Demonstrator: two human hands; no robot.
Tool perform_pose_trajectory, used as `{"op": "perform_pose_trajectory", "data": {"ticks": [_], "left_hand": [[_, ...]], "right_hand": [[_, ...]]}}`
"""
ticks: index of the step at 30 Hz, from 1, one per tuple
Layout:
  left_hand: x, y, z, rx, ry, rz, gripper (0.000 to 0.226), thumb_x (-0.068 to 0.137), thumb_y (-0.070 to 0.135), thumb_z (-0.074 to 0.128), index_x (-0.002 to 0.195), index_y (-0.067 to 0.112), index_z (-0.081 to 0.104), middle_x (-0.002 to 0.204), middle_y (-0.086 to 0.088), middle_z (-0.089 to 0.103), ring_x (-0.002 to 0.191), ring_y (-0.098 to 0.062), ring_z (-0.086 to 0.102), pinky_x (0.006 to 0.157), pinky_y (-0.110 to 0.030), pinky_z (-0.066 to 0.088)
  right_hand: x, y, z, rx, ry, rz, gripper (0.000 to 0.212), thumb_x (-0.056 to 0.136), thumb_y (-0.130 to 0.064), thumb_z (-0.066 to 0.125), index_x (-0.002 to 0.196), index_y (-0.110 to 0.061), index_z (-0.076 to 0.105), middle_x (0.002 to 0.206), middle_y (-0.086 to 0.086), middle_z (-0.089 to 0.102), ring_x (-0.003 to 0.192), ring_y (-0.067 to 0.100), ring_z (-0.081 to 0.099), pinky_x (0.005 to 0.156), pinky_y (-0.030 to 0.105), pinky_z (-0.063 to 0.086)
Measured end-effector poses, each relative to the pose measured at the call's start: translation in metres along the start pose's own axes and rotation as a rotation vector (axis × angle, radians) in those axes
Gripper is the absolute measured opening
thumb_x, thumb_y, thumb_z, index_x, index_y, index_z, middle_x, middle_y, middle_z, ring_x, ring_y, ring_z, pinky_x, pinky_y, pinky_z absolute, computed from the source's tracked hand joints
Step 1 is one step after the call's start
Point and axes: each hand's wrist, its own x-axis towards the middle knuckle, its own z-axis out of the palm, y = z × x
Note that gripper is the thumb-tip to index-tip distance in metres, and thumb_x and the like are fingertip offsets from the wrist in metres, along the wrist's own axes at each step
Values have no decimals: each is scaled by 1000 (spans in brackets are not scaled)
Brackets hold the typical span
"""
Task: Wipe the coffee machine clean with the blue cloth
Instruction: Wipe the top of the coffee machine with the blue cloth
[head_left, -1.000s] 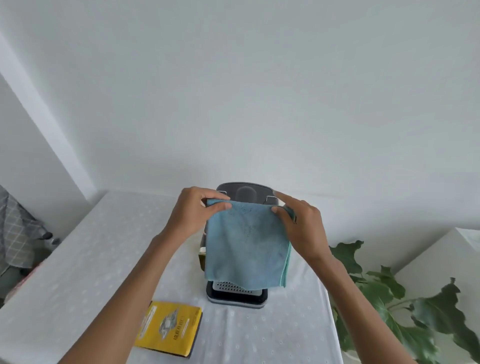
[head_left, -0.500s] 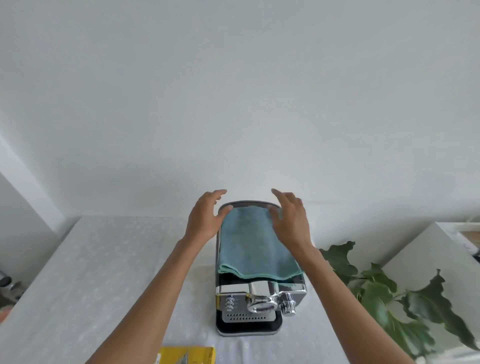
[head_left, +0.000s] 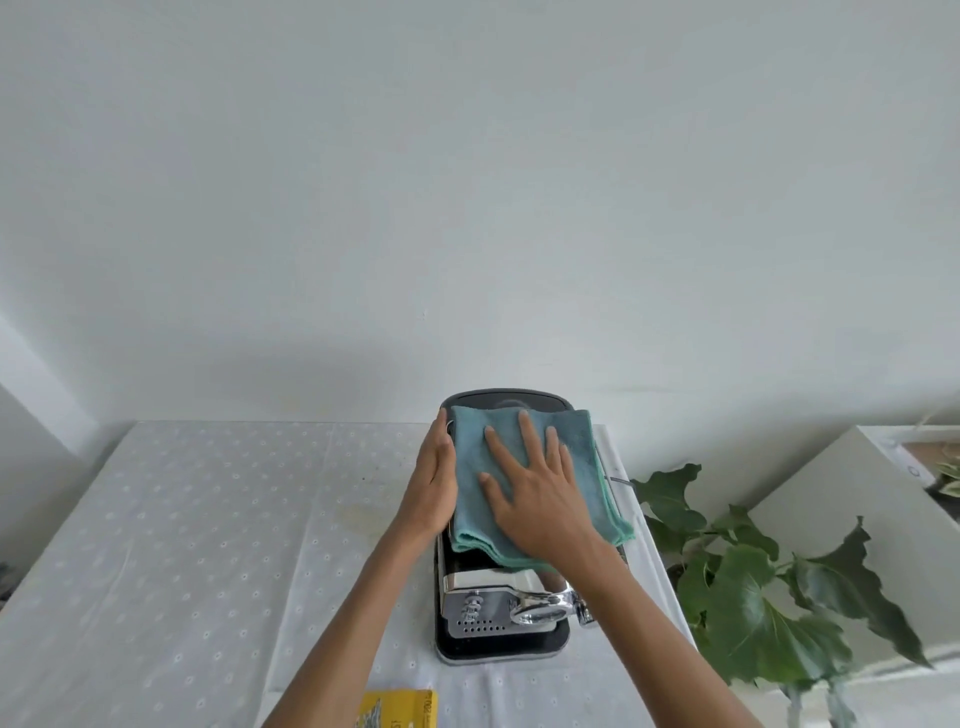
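The coffee machine (head_left: 493, 608), black with a chrome front, stands on the white table near its right edge. The folded blue cloth (head_left: 587, 467) lies flat over the machine's top. My right hand (head_left: 535, 493) rests palm down on the cloth with fingers spread, pressing it. My left hand (head_left: 434, 488) lies flat against the machine's left side, fingers straight, beside the cloth's left edge. The cloth hides most of the machine's top.
A white dotted tablecloth (head_left: 208, 545) covers the table. A yellow packet (head_left: 400, 709) lies at the near edge, in front of the machine. A leafy green plant (head_left: 753, 587) and a white cabinet (head_left: 857, 519) stand to the right. A white wall is behind.
The cloth, held up by both hands a second ago, now lies on the machine's top. My right hand has come down flat on it; my left hand has moved against the machine's side.
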Motion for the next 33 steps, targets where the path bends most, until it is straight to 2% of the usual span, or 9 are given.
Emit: {"op": "perform_pose_trajectory", "data": {"ticks": [2, 5, 9, 11, 16, 21, 25, 29, 33], "left_hand": [[4, -3, -1, -3, 0, -23, 52, 107, 39, 20, 157, 29, 16, 162, 13, 20, 146, -3, 22, 122, -35, 21], [4, -5, 2, -3, 32, -18, 50, 107, 37, 22, 156, 31, 19, 161, 13, 23, 146, -3, 24, 122, -35, 22], [0, -5, 6, -59, 84, -22, 47, 108, 30, 24, 155, 30, 24, 156, 17, 28, 140, 5, 26, 116, -19, 20], [-1, -3, 5, -44, 76, -29, 47, 108, 28, 24, 155, 31, 24, 153, 17, 31, 137, 6, 29, 113, -17, 22], [7, 2, 2, -23, 82, -76, 48, 107, 24, 24, 154, 33, 27, 158, 15, 29, 143, -5, 31, 119, -36, 28], [4, 3, 15, -22, 143, -54, 48, 108, 25, 21, 156, 30, 23, 160, 17, 22, 146, 1, 20, 113, -15, 15], [4, 1, 13, -45, 122, -65, 47, 108, 31, 19, 156, 33, 21, 160, 19, 20, 139, 9, 19, 111, -14, 15], [2, 2, 13, -75, 125, -75, 47, 108, 30, 18, 155, 34, 22, 159, 20, 22, 144, 2, 22, 113, -16, 16], [5, 3, 12, -106, 100, -77, 47, 109, 27, 18, 156, 31, 19, 160, 18, 19, 140, 9, 19, 110, -11, 14]], "right_hand": [[-9, 2, 1, -20, -14, 3, 74, 95, -65, 6, 163, -38, -2, 170, 5, -22, 156, 40, -15, 128, 49, -5], [2, -6, -3, -34, -22, 41, 64, 107, -50, 24, 164, -32, -1, 170, 10, -21, 156, 41, -16, 128, 51, -5], [23, -13, -2, 16, 57, 74, 64, 106, -51, 28, 164, -32, 8, 171, 11, -13, 157, 42, -9, 128, 52, -2], [17, -9, -1, 2, 51, 52, 67, 103, -61, 24, 163, -36, 8, 172, 9, -13, 157, 40, -9, 128, 52, -1], [-22, -4, 3, -5, 18, 11, 86, 84, -70, -3, 163, -37, 0, 170, 6, -21, 157, 35, -17, 128, 47, -5], [18, -12, 0, -15, 80, 19, 67, 106, -48, 30, 165, -23, 9, 172, 11, -10, 156, 36, -20, 128, 48, -4], [22, -6, 0, 3, 76, 11, 66, 107, -49, 23, 165, -23, 5, 172, 7, -11, 158, 33, -14, 128, 46, -3], [-20, -7, 8, -43, 33, -17, 78, 94, -59, 0, 164, -26, -3, 170, 9, -22, 156, 34, -20, 127, 46, -8], [9, -9, 3, -31, 54, 41, 67, 106, -53, 24, 164, -28, 2, 171, 9, -17, 157, 34, -14, 128, 47, -4]]}}
